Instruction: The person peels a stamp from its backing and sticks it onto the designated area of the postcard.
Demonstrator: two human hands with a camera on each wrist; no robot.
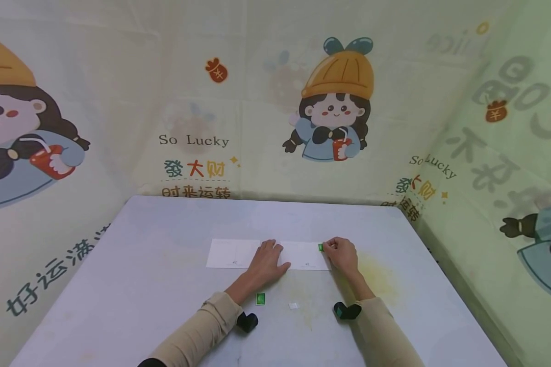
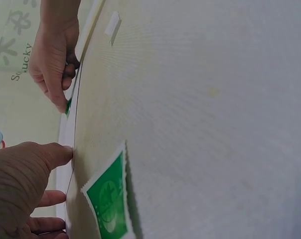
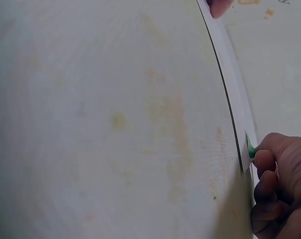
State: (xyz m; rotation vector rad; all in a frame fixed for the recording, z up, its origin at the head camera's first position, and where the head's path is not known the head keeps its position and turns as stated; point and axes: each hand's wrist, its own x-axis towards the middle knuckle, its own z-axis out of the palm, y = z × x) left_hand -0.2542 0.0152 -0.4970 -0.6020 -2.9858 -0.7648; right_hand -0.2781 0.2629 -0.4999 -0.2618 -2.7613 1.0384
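Note:
Two white envelopes [image 1: 231, 253] lie side by side across the table. With its fingers spread, my left hand [image 1: 267, 262] rests over their inner edges, the thumb on the right envelope [image 1: 303, 255]. My right hand [image 1: 342, 255] pinches a small green stamp [image 1: 321, 247] between thumb and forefinger at that envelope's upper right corner. In the right wrist view, the pinched stamp [image 3: 251, 149] stands tilted against the paper, partly covered by the fingertips. A second green stamp [image 2: 110, 199], with toothed white edges, lies loose on the table near my left wrist.
A small white scrap [image 1: 294, 306] lies between my forearms on the white table [image 1: 165, 285]. Black wrist cameras [image 1: 347, 310] jut inward from both wrists. Printed cloth [image 1: 257, 102] hangs behind the table and along its sides.

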